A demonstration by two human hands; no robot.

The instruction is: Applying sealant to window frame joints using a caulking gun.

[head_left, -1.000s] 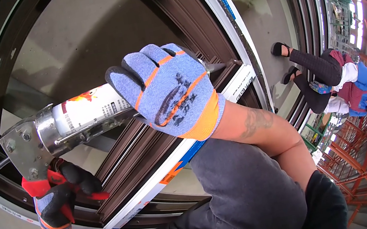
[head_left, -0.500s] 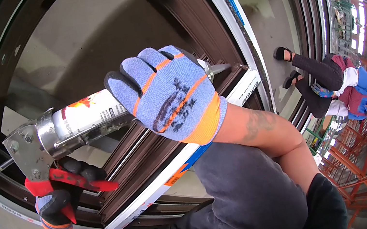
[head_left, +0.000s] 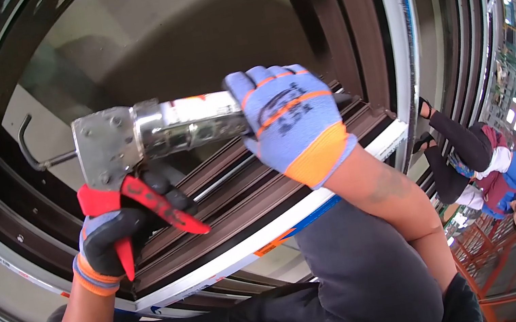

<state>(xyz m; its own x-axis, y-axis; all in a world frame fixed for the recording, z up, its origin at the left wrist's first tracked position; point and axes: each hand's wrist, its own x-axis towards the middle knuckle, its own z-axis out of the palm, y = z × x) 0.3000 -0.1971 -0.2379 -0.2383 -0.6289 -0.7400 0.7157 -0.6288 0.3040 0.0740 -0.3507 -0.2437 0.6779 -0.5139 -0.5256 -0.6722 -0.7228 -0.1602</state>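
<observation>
A metal caulking gun (head_left: 106, 143) with red handles lies across my view, loaded with a white sealant cartridge (head_left: 200, 107). My left hand (head_left: 122, 233), in a blue glove with black-coated fingers, is closed round the red grip and trigger. Over the front end of the gun, my right hand (head_left: 291, 114), gloved in blue with orange stripes, wraps the barrel. Part of a nozzle (head_left: 345, 97) shows just past it, near the inner corner of a brown window frame (head_left: 357, 19). Whether its tip touches the frame, I cannot tell.
White tape with orange and blue patches (head_left: 221, 264) runs along the frame's near edge. My bent knee (head_left: 363, 246) is close under my right forearm. To the right, a person (head_left: 487, 169) sits or crouches beside more frames, with orange metal racks (head_left: 495, 250) nearby.
The caulking gun has moved right in view and turned more level. Both hands moved right with it, my left also upward, keeping their hold. The surrounding view has shifted too.
</observation>
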